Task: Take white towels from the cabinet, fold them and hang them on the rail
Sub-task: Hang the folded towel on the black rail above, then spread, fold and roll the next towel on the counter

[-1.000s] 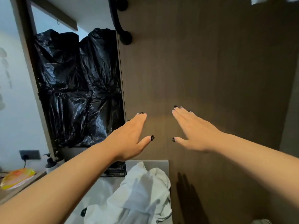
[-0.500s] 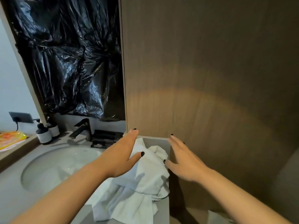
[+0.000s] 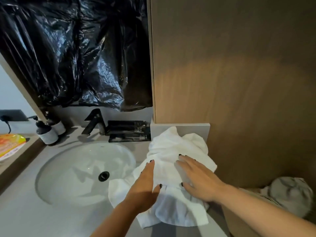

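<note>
A crumpled white towel point(image 3: 169, 147) lies on the grey counter point(image 3: 25, 211) to the right of the sink, against the wooden cabinet side point(image 3: 230, 74). My left hand point(image 3: 143, 187) rests flat on the towel's left part with straight fingers. My right hand point(image 3: 198, 178) lies flat on its middle, fingers spread and pointing left. Neither hand grips the cloth. No rail shows in this view.
A round white basin point(image 3: 71, 170) with a black drain fills the counter's left. Behind it stand a black tap point(image 3: 94, 122), two pump bottles point(image 3: 47, 132) and black sachets point(image 3: 128, 131). Black plastic point(image 3: 77, 52) covers the mirror. Another towel point(image 3: 290, 194) lies low at right.
My view has dropped from the cabinet to the counter. Both hands came down from the wooden panel and now lie on the white towel.
</note>
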`<state>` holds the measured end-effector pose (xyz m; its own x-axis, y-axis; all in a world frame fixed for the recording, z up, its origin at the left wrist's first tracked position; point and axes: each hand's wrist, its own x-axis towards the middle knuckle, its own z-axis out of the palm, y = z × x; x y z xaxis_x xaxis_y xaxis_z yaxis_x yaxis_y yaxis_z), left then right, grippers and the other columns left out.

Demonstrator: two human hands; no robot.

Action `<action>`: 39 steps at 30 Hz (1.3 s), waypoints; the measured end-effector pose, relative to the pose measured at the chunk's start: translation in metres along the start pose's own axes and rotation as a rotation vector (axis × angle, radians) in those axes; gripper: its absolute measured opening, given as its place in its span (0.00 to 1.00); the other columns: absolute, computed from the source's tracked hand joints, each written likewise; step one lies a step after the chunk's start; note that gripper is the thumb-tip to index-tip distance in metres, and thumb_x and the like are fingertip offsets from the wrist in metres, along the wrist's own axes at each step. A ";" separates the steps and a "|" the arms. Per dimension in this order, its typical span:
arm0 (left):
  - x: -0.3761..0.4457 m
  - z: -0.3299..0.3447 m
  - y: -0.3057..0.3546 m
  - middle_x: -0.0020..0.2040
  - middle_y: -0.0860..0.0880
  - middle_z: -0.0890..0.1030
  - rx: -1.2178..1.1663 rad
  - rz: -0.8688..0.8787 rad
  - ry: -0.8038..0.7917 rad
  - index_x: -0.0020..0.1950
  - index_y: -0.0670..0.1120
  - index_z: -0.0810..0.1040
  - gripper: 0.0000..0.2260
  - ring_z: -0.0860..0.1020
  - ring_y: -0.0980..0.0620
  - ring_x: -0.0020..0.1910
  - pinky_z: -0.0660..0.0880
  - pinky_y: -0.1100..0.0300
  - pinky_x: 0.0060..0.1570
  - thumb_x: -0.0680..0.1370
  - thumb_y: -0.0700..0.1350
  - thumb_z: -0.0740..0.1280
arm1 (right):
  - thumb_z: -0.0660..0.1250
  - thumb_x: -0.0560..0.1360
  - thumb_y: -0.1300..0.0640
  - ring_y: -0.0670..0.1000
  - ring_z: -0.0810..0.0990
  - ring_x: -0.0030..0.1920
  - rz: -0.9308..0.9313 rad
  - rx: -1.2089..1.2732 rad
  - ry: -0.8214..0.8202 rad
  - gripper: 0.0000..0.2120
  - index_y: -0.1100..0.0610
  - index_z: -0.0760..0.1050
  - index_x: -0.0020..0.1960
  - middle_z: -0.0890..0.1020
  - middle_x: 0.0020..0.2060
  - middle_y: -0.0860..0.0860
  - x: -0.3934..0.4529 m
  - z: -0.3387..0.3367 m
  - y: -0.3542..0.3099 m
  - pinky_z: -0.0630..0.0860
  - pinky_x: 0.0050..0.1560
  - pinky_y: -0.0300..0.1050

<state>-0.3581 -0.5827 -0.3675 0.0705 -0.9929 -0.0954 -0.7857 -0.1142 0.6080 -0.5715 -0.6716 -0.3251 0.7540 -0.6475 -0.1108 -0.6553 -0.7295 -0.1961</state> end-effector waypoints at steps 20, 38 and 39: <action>0.020 -0.001 -0.061 0.66 0.46 0.75 -0.220 0.033 0.210 0.69 0.43 0.73 0.20 0.72 0.46 0.67 0.66 0.56 0.68 0.78 0.45 0.66 | 0.60 0.81 0.56 0.56 0.77 0.44 0.515 0.339 0.567 0.08 0.58 0.76 0.54 0.81 0.43 0.53 0.048 -0.008 -0.037 0.68 0.40 0.47; -0.033 -0.038 0.107 0.51 0.48 0.81 -0.901 -0.017 0.409 0.55 0.46 0.76 0.07 0.80 0.49 0.50 0.75 0.55 0.47 0.79 0.45 0.67 | 0.62 0.80 0.57 0.40 0.74 0.32 0.427 0.654 0.921 0.11 0.53 0.75 0.39 0.76 0.33 0.48 -0.095 -0.132 -0.022 0.68 0.31 0.31; -0.039 -0.040 0.118 0.51 0.48 0.82 -0.922 -0.005 0.431 0.55 0.46 0.77 0.07 0.80 0.49 0.50 0.76 0.55 0.47 0.79 0.45 0.68 | 0.62 0.80 0.57 0.38 0.75 0.33 0.425 0.653 0.889 0.10 0.51 0.75 0.40 0.77 0.34 0.47 -0.109 -0.132 -0.020 0.69 0.31 0.30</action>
<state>-0.4289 -0.5591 -0.2611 0.4306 -0.8988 0.0817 -0.0181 0.0819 0.9965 -0.6462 -0.6154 -0.1802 0.0153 -0.9252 0.3791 -0.5035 -0.3347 -0.7965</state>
